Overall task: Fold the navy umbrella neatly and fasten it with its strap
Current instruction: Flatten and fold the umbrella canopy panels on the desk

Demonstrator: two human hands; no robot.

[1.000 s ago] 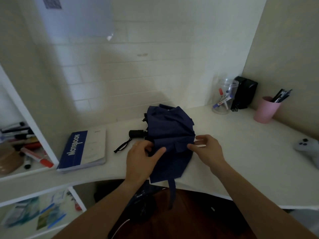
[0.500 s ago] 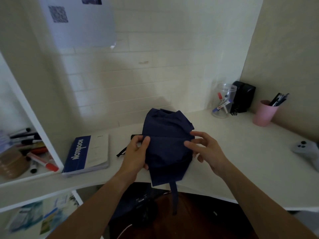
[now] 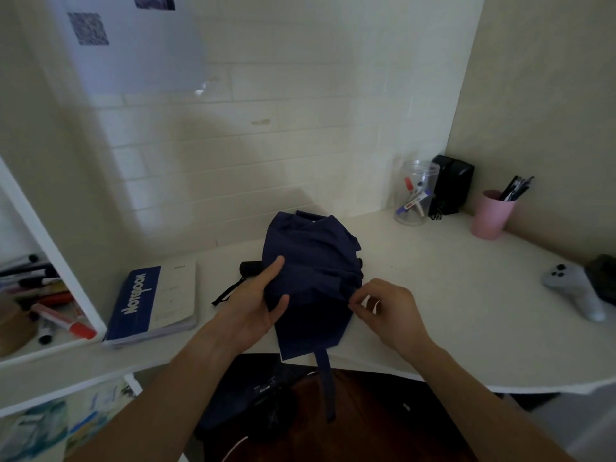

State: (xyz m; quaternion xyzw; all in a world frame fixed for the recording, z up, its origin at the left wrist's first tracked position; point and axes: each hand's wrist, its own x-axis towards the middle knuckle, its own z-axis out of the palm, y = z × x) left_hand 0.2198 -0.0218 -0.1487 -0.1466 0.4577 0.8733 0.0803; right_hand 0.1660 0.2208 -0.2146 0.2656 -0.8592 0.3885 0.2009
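Note:
The navy umbrella [image 3: 311, 261] lies collapsed on the white desk [image 3: 450, 295], its loose canopy bunched in folds. Its black handle [image 3: 249, 268] pokes out to the left, with a black wrist loop [image 3: 226, 293] trailing from it. The navy strap [image 3: 328, 385] hangs off the desk's front edge. My left hand [image 3: 255, 305] grips the canopy's left side, thumb on top and fingers under the cloth. My right hand [image 3: 388, 311] pinches a fold of the cloth at the canopy's right edge.
A blue and white notebook [image 3: 156, 303] lies left of the umbrella. At the back right stand a clear jar of markers [image 3: 415, 198], a black box [image 3: 451, 185] and a pink pen cup [image 3: 491, 213]. A grey game controller [image 3: 573, 288] lies far right. Markers [image 3: 43, 295] fill the left shelf.
My left hand has slid up the canopy's left side and taken hold there. My right hand moved down and closed from spread fingers to a pinch on the right edge.

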